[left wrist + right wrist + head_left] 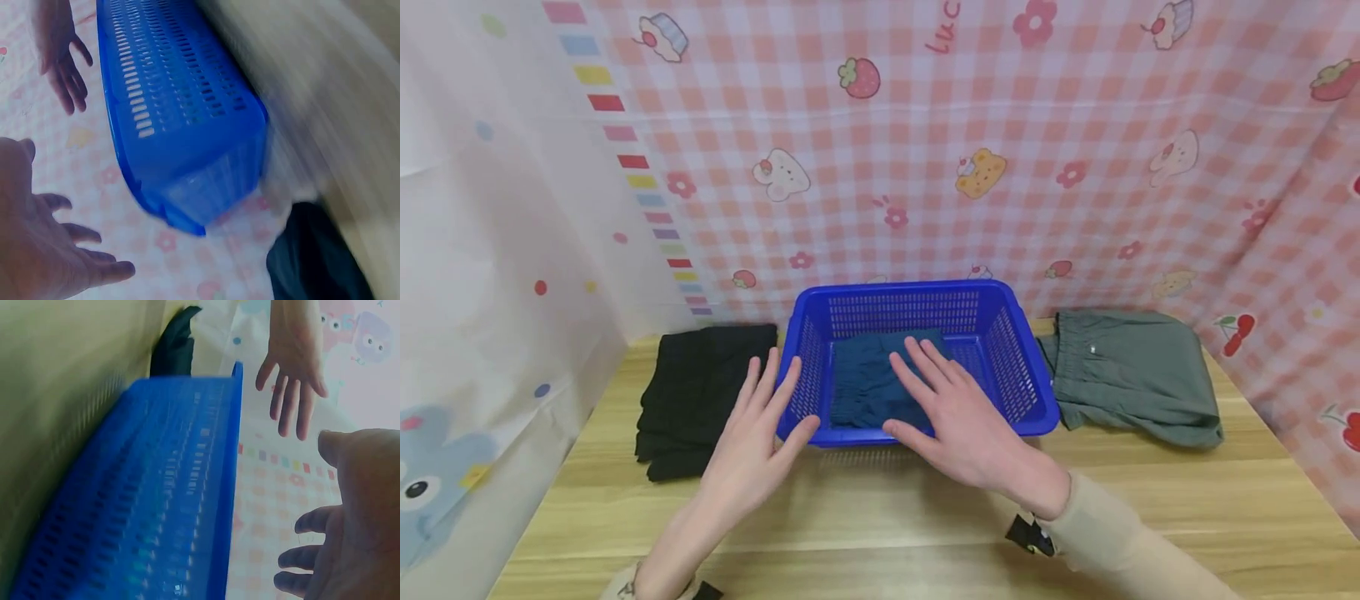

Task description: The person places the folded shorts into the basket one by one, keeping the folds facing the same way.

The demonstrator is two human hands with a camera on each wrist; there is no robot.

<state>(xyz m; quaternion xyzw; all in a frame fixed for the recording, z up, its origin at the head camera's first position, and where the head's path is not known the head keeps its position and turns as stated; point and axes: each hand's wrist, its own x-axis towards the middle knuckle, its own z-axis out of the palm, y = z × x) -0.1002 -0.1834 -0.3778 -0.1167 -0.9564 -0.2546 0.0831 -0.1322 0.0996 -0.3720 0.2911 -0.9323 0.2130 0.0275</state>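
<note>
Fingers (765, 387) of the left hand (748, 446) and right hand (962, 425) are, in the head view, straight, spread and holding nothing at the near side of the blue basket (865, 437), inside which a folded dark-blue garment (872, 383) lies partly hidden by the right hand. Left wrist view: black garment (315, 262) cut off at the lower edge, wooden table (350, 81) blurred. Right wrist view: basket contents indistinct, checked cloth (262, 512) hanging beyond.

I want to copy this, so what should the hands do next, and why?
Maybe the left hand should reach for the black cloth: that hand holds nothing, and the black cloth lies close by, outside the basket, while blue cloth is inside.
</note>
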